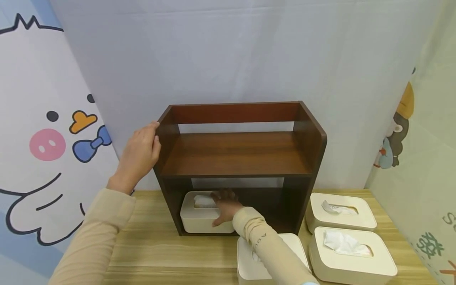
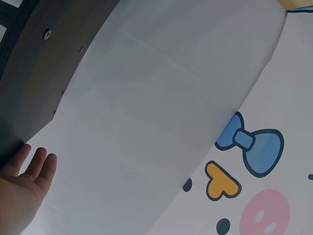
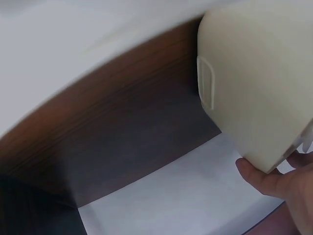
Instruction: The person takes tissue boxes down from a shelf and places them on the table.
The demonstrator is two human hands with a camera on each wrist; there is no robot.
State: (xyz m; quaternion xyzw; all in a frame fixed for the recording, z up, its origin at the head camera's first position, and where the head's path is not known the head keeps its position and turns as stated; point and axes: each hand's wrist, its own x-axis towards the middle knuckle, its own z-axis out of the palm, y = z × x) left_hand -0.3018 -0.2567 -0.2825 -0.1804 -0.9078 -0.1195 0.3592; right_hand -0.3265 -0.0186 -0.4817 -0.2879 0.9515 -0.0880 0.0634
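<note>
A dark brown wooden shelf (image 1: 235,152) with two levels stands against the back wall. My left hand (image 1: 140,150) rests against the upper part of its left side panel. In the left wrist view, the fingers of that hand (image 2: 24,196) are extended beside the panel (image 2: 54,54). On the lower level, at the left, sits a cream tissue box (image 1: 204,225) with white tissue (image 1: 204,201) poking from its top slot. Reaching into that level, my right hand (image 1: 226,206) grips the box's top toward its right end. The right wrist view shows the thumb (image 3: 259,178) at the box's edge (image 3: 264,73).
Right of the shelf, two more cream tissue boxes (image 1: 340,211) (image 1: 350,261) stand on the wooden table (image 1: 160,257). Another tissue box (image 1: 290,245) lies in front of the shelf, partly covered by my right sleeve (image 1: 270,245). Cartoon-printed panels (image 1: 42,99) flank the table.
</note>
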